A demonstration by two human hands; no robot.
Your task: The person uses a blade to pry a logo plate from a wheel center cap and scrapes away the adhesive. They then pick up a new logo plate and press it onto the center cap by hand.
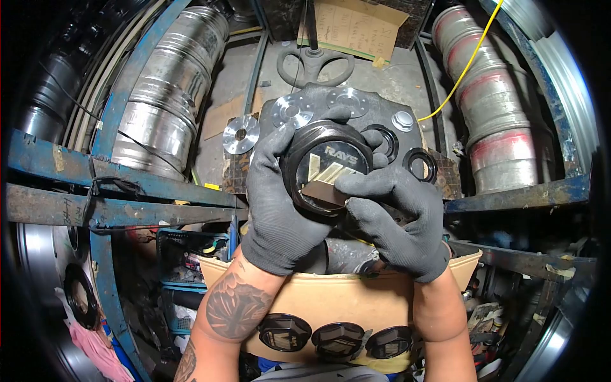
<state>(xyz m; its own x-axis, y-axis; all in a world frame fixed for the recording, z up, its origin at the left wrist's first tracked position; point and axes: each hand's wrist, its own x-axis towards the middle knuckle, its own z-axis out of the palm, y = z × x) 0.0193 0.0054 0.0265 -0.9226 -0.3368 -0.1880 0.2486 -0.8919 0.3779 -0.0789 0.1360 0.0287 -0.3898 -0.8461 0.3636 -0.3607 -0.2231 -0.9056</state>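
A black round wheel centre cap (328, 159) with "RAYS" lettering is held up in front of me. My left hand (277, 200), in a grey glove, grips its left rim and back. My right hand (394, 213), also gloved, presses a small tan block (323, 190) against the cap's lower face. Below my wrists a tan cardboard box (344, 299) carries three more black caps (337, 337) along its near edge.
Behind the cap a dark work surface holds silver metal discs (240, 134), a small silver cap (402, 120) and black rings (420, 164). Stacked metal wheel barrels (168, 89) lie left and right (496, 114). Blue steel frame bars (121, 191) cross left; a yellow cable (468, 63) runs upper right.
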